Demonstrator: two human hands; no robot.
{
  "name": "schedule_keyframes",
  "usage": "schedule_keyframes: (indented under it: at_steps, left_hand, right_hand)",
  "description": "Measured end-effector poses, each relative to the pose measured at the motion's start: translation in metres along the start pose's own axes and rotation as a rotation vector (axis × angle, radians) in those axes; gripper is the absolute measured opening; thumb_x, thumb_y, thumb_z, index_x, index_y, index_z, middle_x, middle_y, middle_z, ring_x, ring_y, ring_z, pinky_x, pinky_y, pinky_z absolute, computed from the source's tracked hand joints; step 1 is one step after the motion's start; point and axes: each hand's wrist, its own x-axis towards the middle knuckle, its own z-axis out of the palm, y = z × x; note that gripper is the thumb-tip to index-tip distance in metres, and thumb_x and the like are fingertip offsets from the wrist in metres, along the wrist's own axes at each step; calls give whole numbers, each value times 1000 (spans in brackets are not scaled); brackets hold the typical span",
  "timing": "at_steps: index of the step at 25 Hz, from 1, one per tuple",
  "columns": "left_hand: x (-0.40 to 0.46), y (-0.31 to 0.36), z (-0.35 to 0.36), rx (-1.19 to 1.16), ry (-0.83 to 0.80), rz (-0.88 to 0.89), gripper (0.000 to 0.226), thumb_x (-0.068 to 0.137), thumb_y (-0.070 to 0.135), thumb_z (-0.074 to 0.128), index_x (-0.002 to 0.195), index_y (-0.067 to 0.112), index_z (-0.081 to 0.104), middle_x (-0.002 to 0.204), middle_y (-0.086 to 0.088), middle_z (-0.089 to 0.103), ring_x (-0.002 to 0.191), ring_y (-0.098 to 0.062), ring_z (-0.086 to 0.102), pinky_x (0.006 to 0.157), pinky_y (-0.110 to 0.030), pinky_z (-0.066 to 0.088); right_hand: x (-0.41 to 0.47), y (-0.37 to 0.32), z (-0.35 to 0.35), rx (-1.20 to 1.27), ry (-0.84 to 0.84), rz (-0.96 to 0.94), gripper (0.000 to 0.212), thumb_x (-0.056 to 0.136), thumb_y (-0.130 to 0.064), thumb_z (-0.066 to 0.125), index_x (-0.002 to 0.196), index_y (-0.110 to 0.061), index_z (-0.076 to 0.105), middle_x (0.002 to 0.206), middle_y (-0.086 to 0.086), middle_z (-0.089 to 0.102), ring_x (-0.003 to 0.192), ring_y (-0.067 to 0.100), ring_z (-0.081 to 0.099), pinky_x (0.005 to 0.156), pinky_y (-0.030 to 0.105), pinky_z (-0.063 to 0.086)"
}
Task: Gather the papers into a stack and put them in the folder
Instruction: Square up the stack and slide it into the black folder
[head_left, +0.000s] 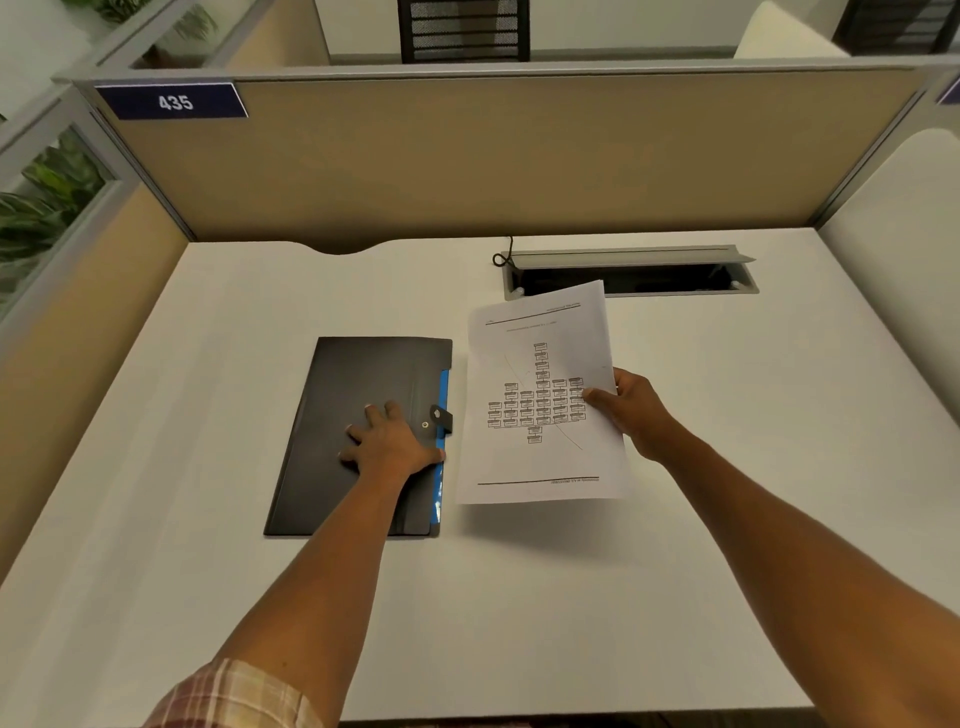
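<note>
Few sheets, by the look of it — the papers (540, 395) hang light and floppy in my right hand (631, 410), pinched at their right edge, lifted just beside the folder (358, 436) on the desk (519, 597). My left hand (392, 441) lies flat and spread on the black cover, gripping nothing. Thin paper bends and slides, so I'd support it underneath. How many sheets — I cannot tell; the print is unreadable.
</note>
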Motion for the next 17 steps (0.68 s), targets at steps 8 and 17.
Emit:
schedule_keyframes:
  at_steps: [8,17]
  left_hand:
    - [1,6,-3,-18,-54,29,113,71,52,75,152,16,5,157,-23,10,140,-51,18,106,-62,35]
    - [-25,13,-21,-41,193,320,37,85,8,61,118,7,44,92,-14,67,78,-25,65,63,-33,49]
  right_hand:
    - [4,-1,3,10,5,7,17,90,-13,66,102,-24,67,107,5,74,89,24,73,79,39,61]
    - [5,-6,14,28,-13,-29,16,90,-13,66,97,-27,68,99,-2,75,81,14,75,71,31,62]
